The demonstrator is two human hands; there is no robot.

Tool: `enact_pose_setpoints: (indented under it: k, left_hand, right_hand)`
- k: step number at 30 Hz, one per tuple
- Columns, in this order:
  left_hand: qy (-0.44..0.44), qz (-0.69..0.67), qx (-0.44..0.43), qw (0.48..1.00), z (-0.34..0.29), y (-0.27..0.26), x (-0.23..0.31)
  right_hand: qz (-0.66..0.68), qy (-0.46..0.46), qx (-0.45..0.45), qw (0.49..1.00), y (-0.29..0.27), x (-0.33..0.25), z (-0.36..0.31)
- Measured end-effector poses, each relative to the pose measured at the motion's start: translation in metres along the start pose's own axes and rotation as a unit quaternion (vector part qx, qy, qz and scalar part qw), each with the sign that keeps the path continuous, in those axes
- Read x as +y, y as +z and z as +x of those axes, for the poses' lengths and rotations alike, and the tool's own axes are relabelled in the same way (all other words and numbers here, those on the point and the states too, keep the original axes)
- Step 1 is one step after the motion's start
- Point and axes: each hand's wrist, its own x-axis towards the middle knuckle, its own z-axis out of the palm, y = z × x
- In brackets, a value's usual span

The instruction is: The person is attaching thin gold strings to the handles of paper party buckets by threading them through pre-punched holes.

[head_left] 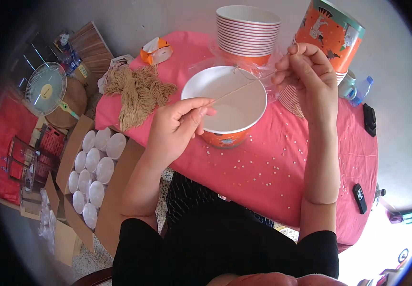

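A length of thin tan string point(237, 89) runs between my two hands above a large paper bucket. My left hand point(177, 125) pinches one end between thumb and forefinger, over the near left rim. Higher up and to the right, my right hand point(311, 71) is closed on the other part, its fingertips pinched together. The paper bucket point(227, 139) stands upright, white inside and orange with printed figures outside. A small loop of string shows by its far rim; whether it passes through the bucket wall I cannot tell.
Tan string bundles point(137, 93) lie on the pink tablecloth point(244, 176). Nested buckets point(248, 35) and another orange stack point(330, 35) stand behind. Small pale discs are scattered in front. A carton point(115, 190) of white cups is at lower left; a remote control point(360, 199) lies right.
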Motion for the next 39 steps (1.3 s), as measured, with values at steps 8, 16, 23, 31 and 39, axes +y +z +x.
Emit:
enact_pose_setpoints:
  k: [8,16,23,31,39]
  left_hand:
    - [0.086,0.159,0.063,0.982,0.0,-0.005,-0.005]
    - [0.212,0.107,0.04,0.971,-0.001,0.017,0.013]
    - [0.142,0.057,0.015,0.988,-0.009,0.01,0.005]
    - [0.136,0.17,0.008,0.976,-0.017,-0.001,0.008]
    - [0.18,0.273,-0.006,0.945,-0.022,-0.011,-0.018]
  right_hand:
    - [-0.676,-0.093,0.077,0.727,0.012,-0.004,-0.011]
    - [-0.277,0.125,-0.209,0.929,0.061,0.001,-0.032]
    - [-0.288,0.134,-0.213,0.924,0.058,0.007,-0.028]
    - [-0.334,0.052,-0.214,0.917,0.049,0.024,-0.025]
    - [-0.411,0.018,-0.24,0.879,0.05,0.029,-0.026]
